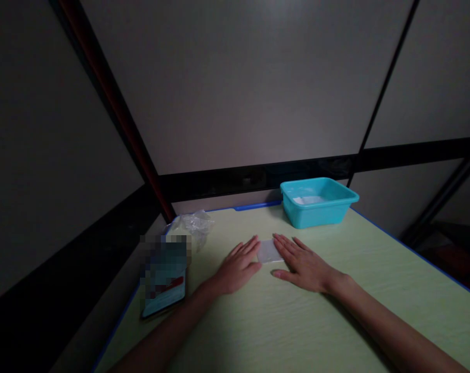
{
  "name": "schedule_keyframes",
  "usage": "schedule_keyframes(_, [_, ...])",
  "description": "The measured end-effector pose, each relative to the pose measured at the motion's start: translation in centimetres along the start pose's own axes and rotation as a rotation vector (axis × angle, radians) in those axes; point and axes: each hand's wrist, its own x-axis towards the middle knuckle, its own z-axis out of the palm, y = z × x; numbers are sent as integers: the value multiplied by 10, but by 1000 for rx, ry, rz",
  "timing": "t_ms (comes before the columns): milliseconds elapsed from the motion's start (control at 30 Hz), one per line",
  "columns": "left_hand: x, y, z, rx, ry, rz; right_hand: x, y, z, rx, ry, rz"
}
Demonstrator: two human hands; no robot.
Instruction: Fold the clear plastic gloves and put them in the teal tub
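A small, flat, whitish translucent packet (267, 251) lies on the light green tabletop (254, 321) between my two hands. My left hand (238, 267) rests flat with fingers stretched out, its fingertips and thumb at the packet's left edge. From the other side, my right hand (303, 263) lies open, its fingers over the right part of the packet and its thumb pointing toward the left. The packet's right edge is hidden under those fingers. What exactly the packet is made of or holds, I cannot tell.
A turquoise plastic basin (322, 212) with something white inside stands at the back right. Crumpled clear plastic (196, 225) lies at the back left. Near the left edge is a tablet-like device (165, 282), partly blurred out. Panelled walls (250, 93) rise behind the table.
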Motion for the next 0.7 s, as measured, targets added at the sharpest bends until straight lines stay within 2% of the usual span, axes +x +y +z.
schedule_keyframes(100, [0, -2, 2, -71, 102, -33, 0, 0, 0, 11, 34, 0])
schedule_keyframes(167, [-2, 0, 3, -30, 138, 31, 1, -2, 0, 14, 70, -9])
schedule_keyframes(267, [-7, 7, 4, 93, 107, 181, 4, -7, 0, -1, 84, -66])
schedule_keyframes(333, [-9, 10, 4, 145, 83, 227, 6, -10, 0, -14, 77, -100])
schedule_keyframes(700, [-8, 11, 3, 207, 39, 238, 8, -15, -1, -15, 18, -83])
